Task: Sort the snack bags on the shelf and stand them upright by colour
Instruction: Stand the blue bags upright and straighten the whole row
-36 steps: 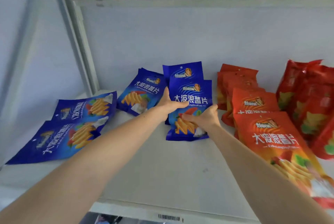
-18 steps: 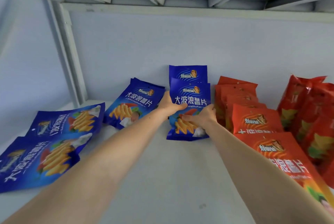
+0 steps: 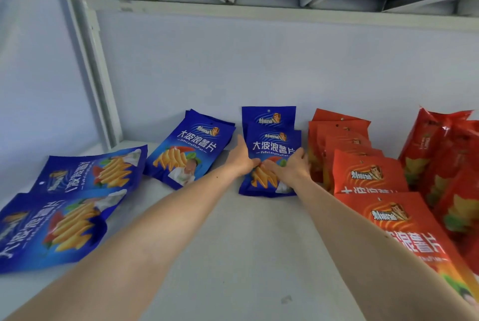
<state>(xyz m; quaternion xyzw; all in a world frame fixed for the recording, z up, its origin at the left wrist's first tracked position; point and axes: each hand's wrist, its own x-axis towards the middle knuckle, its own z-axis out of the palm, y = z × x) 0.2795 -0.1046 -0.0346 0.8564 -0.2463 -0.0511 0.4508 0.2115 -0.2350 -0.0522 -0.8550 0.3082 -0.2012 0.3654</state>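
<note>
Left forearm (image 3: 145, 237): no sleeve is seen; bare to the frame edge.
Right forearm (image 3: 363, 232): likewise unsleeved.
Hands: no gloves, rings or watch are worn.

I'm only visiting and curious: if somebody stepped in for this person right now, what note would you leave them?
Left hand and right hand: both grip the front blue snack bag, standing it against another upright blue bag at the back wall.
Done: orange bags stand in a row to the right, red bags beyond them.
Left: one blue bag leans at the back left; two more, and, lie flat on the shelf. Stand them with the blues.
</note>
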